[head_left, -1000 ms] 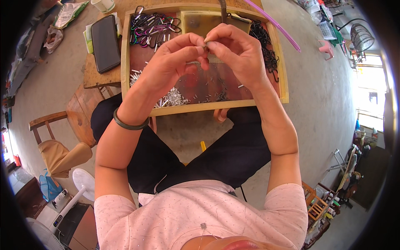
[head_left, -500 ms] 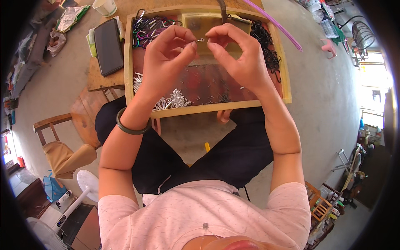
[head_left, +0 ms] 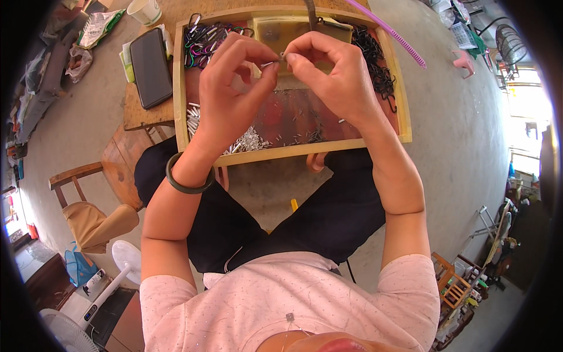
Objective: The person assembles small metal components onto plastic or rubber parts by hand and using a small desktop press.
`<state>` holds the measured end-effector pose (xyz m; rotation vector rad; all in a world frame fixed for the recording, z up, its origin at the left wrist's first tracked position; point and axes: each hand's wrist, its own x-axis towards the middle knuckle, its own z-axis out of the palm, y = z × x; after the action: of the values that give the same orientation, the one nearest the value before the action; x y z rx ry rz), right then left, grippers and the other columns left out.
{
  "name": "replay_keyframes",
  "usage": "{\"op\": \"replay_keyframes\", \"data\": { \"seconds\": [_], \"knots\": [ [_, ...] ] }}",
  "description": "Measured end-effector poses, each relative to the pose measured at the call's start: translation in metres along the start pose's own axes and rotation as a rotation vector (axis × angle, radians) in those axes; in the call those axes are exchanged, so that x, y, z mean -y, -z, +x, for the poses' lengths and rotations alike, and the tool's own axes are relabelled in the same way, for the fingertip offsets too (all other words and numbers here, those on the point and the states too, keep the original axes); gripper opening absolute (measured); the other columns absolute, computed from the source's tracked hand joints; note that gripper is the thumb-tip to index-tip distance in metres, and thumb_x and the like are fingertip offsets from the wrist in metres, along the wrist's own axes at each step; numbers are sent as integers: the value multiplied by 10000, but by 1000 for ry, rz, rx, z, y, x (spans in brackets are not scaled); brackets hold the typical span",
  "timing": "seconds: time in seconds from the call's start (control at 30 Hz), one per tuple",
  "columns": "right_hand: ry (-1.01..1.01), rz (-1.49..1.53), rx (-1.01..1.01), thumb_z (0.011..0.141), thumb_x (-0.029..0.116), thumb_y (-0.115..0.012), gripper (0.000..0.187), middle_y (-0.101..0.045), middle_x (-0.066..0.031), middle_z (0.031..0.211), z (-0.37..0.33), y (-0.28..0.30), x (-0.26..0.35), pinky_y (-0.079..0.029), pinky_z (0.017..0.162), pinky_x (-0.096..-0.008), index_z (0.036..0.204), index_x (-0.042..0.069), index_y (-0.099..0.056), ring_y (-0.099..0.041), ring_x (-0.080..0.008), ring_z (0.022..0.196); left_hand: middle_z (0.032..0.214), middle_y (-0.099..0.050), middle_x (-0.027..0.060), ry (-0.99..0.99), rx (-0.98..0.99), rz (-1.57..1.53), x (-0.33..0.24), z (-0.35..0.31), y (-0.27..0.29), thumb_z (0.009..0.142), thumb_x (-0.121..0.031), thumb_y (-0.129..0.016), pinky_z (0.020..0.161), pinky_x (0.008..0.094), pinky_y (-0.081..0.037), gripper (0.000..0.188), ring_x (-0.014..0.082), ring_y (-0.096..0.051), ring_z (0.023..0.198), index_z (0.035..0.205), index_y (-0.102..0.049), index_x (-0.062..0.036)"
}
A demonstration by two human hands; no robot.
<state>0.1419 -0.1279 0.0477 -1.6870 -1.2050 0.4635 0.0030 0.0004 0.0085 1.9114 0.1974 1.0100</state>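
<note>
Over a shallow wooden-rimmed tray (head_left: 328, 146), my left hand (head_left: 234, 79) pinches a thin, small silvery metal piece (head_left: 268, 63) between thumb and forefinger. My right hand (head_left: 334, 67) meets it from the other side, its thumb and forefinger closed at the piece's tip. What the right fingertips hold is too small to make out. Coloured carabiner-like clips (head_left: 205, 47) lie in the tray's far left corner, and black hooks (head_left: 375, 70) line its right side. Silver tubes (head_left: 193, 120) and a heap of small silver bits (head_left: 249, 141) lie at its near left.
At the tray's far side stands a yellowish box (head_left: 272, 28), with a dark curved metal bar (head_left: 311, 14) over it. A purple ribbed strip (head_left: 399, 41) crosses the far right corner. Left of the tray, a black phone (head_left: 151, 67) and a paper cup (head_left: 144, 10) rest on the wooden table.
My right hand has moved left, so its fingertips now meet the metal piece in my left hand. Before, a gap lay between them.
</note>
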Motion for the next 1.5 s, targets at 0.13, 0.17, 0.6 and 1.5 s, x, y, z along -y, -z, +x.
{"op": "replay_keyframes", "data": {
  "seconds": [0.13, 0.17, 0.6, 1.5],
  "knots": [
    [48, -25, -13, 921, 78, -668, 125, -706, -22, 883, -1, 0, -3, -527, 816, -258, 996, -19, -690, -651, -83, 843, 900, -656, 37, 74, -18, -67, 1, -2, -1, 845, 4, -696, 617, 252, -462, 115, 126, -624, 795, 952, -657, -18],
    [97, -47, -28, 916, 73, -670, 119, -702, -25, 875, -2, -1, -2, -522, 811, -263, 994, -16, -688, -645, -93, 837, 900, -656, 37, 75, -18, -66, 1, -3, -1, 845, 4, -696, 617, 252, -462, 115, 126, -624, 795, 952, -657, -18],
    [-2, -17, -2, 928, 101, -674, 132, -692, -19, 841, -3, -2, -1, -514, 784, -268, 937, -31, -674, -617, -89, 810, 896, -653, 39, 31, -1, -12, 0, -3, -1, 837, 10, -697, 618, 254, -463, 127, 134, -621, 800, 950, -647, -22],
    [-197, 368, 208, 979, 100, -654, 141, -682, -19, 836, 4, 9, -13, -511, 737, -236, 1000, -27, -710, -612, -72, 769, 882, -649, 28, 7, 146, -82, -4, 7, 12, 839, 47, -774, 614, 228, -504, 156, 94, -633, 766, 973, -728, -19]
  ]
}}
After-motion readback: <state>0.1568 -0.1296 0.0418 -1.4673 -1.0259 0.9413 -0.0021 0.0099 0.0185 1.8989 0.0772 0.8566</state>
